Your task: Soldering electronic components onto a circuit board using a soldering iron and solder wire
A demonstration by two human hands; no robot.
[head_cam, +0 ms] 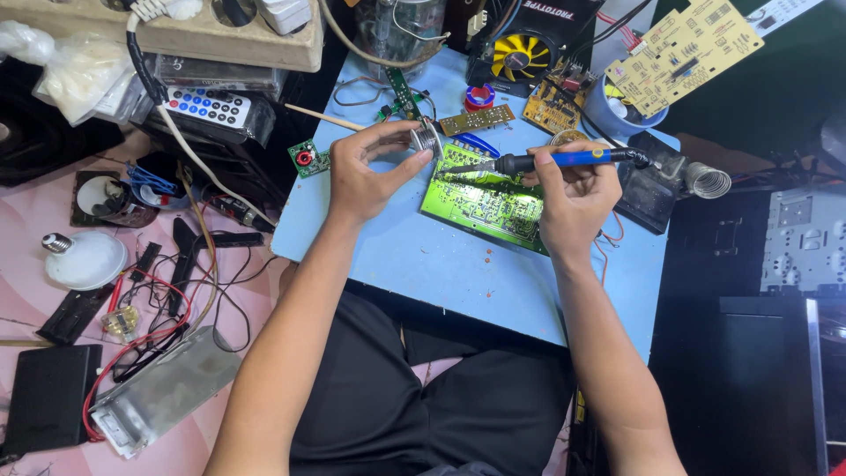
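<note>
Soldering step underway: my right hand (573,189) grips the blue soldering iron (564,159), tip on the green circuit board (480,198) lying on the table (423,256), while my left hand (366,172) pinches a solder spool (426,138); next needs steady feed.

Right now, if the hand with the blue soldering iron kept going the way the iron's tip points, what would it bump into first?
The right hand aims the soldering iron leftward. Its tip would probably meet the small metal part that the left hand pinches above the green circuit board, though depth is hard to judge.
</note>
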